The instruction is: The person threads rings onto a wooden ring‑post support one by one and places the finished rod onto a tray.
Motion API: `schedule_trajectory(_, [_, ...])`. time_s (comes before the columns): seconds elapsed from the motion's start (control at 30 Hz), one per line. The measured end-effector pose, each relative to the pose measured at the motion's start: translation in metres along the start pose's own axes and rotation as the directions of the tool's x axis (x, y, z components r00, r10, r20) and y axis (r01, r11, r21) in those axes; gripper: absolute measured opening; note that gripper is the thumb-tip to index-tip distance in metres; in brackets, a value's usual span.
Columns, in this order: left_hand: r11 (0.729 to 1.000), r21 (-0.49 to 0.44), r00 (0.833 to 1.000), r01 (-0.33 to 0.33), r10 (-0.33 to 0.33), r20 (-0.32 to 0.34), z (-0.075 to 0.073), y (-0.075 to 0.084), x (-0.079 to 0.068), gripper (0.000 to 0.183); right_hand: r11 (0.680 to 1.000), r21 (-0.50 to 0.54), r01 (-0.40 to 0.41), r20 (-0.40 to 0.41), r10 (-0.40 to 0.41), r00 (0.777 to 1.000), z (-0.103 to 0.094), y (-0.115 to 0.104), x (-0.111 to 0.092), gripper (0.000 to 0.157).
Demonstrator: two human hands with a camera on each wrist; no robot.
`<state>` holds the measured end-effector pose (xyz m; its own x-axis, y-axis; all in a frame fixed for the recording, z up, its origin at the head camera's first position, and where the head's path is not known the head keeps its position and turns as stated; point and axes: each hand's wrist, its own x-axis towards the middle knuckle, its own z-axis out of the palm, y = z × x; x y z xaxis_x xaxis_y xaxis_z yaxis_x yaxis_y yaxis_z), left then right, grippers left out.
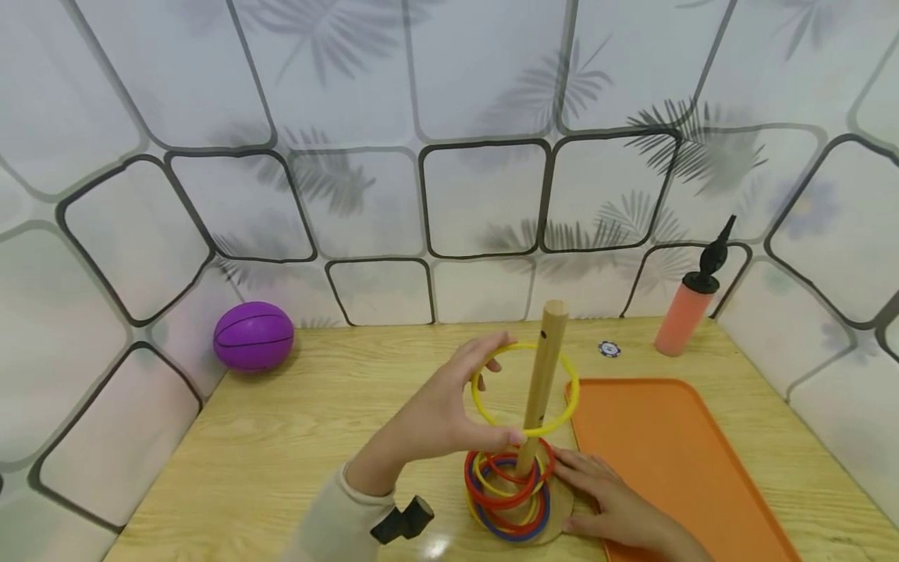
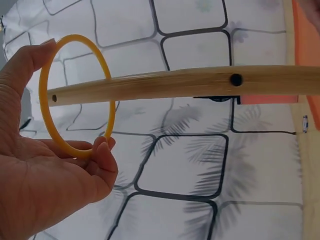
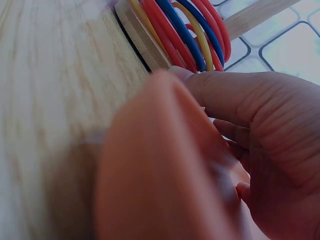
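My left hand (image 1: 438, 406) pinches a yellow ring (image 2: 112, 120) between thumb and fingers. The ring is level with the upper part of a wooden post (image 1: 544, 375); its near rim crosses in front and its far rim passes behind. The post rises from a round wooden base (image 1: 562, 511), with a dark hole near its top. Around its foot lie several stacked red, blue and yellow rings (image 3: 172, 35). My right hand (image 1: 618, 499) rests against the base's right side, thumb touching its edge, fingers nearly straight.
An orange tray (image 1: 653, 453) lies right of the base, under my right forearm. Behind it stand a pink hand pump (image 1: 681, 320) with a black top and a small poker chip (image 1: 609, 349). A purple ball (image 1: 254, 336) sits at the back left by the patterned wall.
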<state>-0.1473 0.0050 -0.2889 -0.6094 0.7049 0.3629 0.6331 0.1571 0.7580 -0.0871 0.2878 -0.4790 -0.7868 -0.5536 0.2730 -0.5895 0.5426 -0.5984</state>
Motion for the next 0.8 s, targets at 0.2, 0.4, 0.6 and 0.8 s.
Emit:
schedule_trajectory(0.2, [0.995,-0.045,0.996,0.086,-0.085,0.036,0.020,-0.026,-0.014,0.093,0.999,-0.009,-0.036,0.007,0.036,0.999,0.001,0.002,-0.003,0.065])
schedule_trajectory(0.4, [0.977,-0.075,0.975,0.200,-0.191,0.113,0.037,-0.052,-0.027,0.093,0.995,-0.023,-0.098,0.009,0.098,0.995,0.001,0.001,-0.002,0.064])
schedule_trajectory(0.6, [0.952,-0.071,0.948,0.298,-0.287,0.138,0.049,-0.079,-0.041,0.092,0.999,-0.050,-0.007,-0.024,0.006,1.000,0.001,0.001,-0.001,0.065])
schedule_trajectory(0.8, [0.941,-0.050,0.936,0.334,-0.325,0.136,0.057,-0.092,-0.051,0.093,1.000,-0.027,-0.012,-0.008,0.012,1.000,-0.001,0.001,-0.001,0.066])
